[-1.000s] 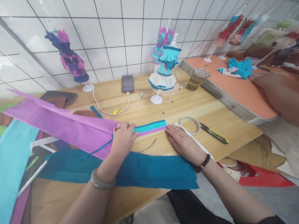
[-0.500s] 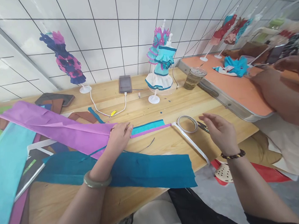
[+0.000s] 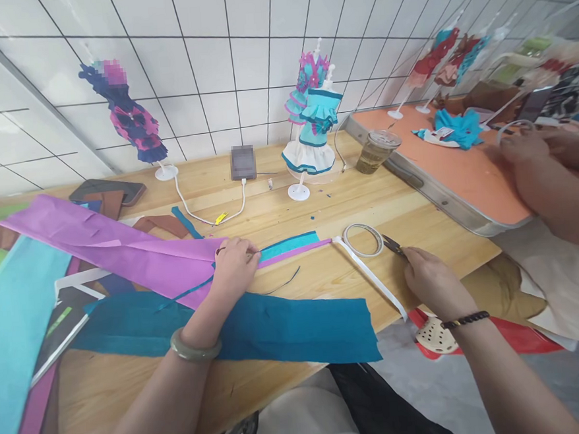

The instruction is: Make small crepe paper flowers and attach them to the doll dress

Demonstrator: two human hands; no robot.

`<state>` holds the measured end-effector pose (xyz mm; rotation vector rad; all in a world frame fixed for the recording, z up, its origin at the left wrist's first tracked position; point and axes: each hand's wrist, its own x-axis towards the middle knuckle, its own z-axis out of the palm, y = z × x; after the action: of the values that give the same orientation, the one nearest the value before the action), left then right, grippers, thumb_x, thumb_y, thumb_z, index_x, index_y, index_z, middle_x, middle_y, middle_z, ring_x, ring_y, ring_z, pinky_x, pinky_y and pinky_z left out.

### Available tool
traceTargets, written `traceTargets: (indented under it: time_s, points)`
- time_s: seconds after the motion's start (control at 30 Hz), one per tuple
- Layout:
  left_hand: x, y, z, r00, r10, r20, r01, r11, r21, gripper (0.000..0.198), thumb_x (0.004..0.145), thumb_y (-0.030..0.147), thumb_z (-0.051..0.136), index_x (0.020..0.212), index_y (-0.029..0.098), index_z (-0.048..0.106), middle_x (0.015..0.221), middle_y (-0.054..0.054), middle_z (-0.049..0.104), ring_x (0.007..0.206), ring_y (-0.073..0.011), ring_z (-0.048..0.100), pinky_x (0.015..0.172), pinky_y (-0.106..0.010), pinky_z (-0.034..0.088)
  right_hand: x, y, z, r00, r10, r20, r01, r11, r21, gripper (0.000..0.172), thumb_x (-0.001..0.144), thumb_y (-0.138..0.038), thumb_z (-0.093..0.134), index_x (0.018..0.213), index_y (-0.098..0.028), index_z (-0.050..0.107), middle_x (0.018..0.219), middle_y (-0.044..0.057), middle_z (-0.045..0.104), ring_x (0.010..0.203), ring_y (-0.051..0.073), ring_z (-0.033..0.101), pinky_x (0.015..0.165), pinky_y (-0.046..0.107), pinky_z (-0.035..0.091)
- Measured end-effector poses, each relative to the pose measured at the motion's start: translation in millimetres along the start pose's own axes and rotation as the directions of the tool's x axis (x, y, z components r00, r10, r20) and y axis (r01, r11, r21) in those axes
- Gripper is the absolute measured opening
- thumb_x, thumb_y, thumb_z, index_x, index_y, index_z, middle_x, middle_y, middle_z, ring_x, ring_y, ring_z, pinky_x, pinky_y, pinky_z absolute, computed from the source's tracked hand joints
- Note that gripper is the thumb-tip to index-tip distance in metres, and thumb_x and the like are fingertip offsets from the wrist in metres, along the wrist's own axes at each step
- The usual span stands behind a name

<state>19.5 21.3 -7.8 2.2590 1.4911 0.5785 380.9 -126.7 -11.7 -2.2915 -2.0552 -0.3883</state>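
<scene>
From my end, the left hand (image 3: 236, 264) is pressing on the blue strip (image 3: 291, 244), fingers bunching over one end; I can't tell whether they're pinching or only flattening it. Strip is lying on the table (image 3: 269, 215), running out right of that grip. Right hand (image 3: 430, 276) is closing around the snips (image 3: 393, 245), blades pointing left past the fingertips toward the tape roll (image 3: 364, 255). Snips are looking light and stiff; I'd be holding them by the handle, clear of the blades. Strip I'm judging thin, soft, easily creasing; I'd be pinning it flat by its end. White tape (image 3: 370, 279) is slanting between both grips, probably slippery. Purple sheet (image 3: 138, 251) is spreading left of the left hand, looking floppy.
</scene>
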Motion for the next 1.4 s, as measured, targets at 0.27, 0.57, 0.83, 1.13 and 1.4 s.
traceTargets:
  time_s: [0.27, 0.57, 0.83, 1.13, 1.4]
  points:
    - [-6, 12, -6.8, 0.999, 0.043, 0.013, -0.038, 0.961, -0.274, 0.015, 0.081, 0.029, 0.04, 0.084, 0.018, 0.051, 0.07, 0.0, 0.057, 0.067, -0.0146, 0.053, 0.064, -0.027, 0.038, -11, 5, -3, 0.995, 0.104, -0.008, -0.104, 0.993, -0.057, 0.036, 0.08, -0.012, 0.034, 0.112, -0.007, 0.05, 0.095, 0.015, 0.063, 0.09, 0.025, 0.058, 0.075, 0.033, 0.047]
    - [-7, 16, -2.1, 0.997, 0.035, 0.069, -0.007, 0.928, -0.374, 0.056, 0.072, 0.026, 0.053, 0.125, 0.019, 0.034, 0.055, 0.007, 0.036, 0.053, -0.0109, 0.043, 0.054, -0.022, 0.032, -6, 18, -29, 0.91, 0.376, 0.172, -0.377, 0.926, -0.028, 0.029, 0.082, -0.019, 0.035, 0.104, -0.016, 0.054, 0.094, 0.013, 0.063, 0.078, 0.024, 0.06, 0.061, 0.031, 0.042]
    - [-11, 27, -7.5, 0.996, -0.01, 0.083, 0.06, 0.783, -0.619, 0.059, 0.071, 0.025, 0.056, 0.126, 0.02, 0.037, 0.056, 0.008, 0.023, 0.048, -0.0074, 0.031, 0.051, -0.021, 0.027, 5, -50, -70, 0.846, 0.257, 0.468, -0.509, 0.124, 0.852, 0.03, 0.081, -0.045, 0.046, 0.088, -0.017, 0.053, 0.06, -0.002, 0.043, 0.047, 0.008, 0.038, 0.043, 0.021, 0.033]
    - [-19, 45, -5.8, 0.995, -0.03, 0.093, 0.095, 0.534, -0.84, 0.058, 0.07, 0.026, 0.061, 0.124, 0.02, 0.039, 0.053, 0.009, 0.032, 0.05, -0.0062, 0.035, 0.053, -0.019, 0.03, 13, -110, -71, 0.579, -0.345, 0.739, -0.804, -0.391, 0.448, 0.03, 0.084, -0.044, 0.041, 0.094, -0.018, 0.052, 0.058, -0.007, 0.032, 0.037, 0.001, 0.021, 0.031, 0.013, 0.02]
    - [-22, 57, -7.8, 0.986, -0.091, 0.138, 0.162, 0.37, -0.915, 0.06, 0.067, 0.026, 0.066, 0.121, 0.018, 0.041, 0.054, 0.008, 0.042, 0.052, -0.0055, 0.041, 0.054, -0.018, 0.034, 14, -114, -55, 0.53, -0.414, 0.74, -0.826, -0.448, 0.342, 0.03, 0.084, -0.045, 0.04, 0.091, -0.018, 0.051, 0.053, -0.007, 0.037, 0.032, 0.001, 0.024, 0.027, 0.011, 0.024]
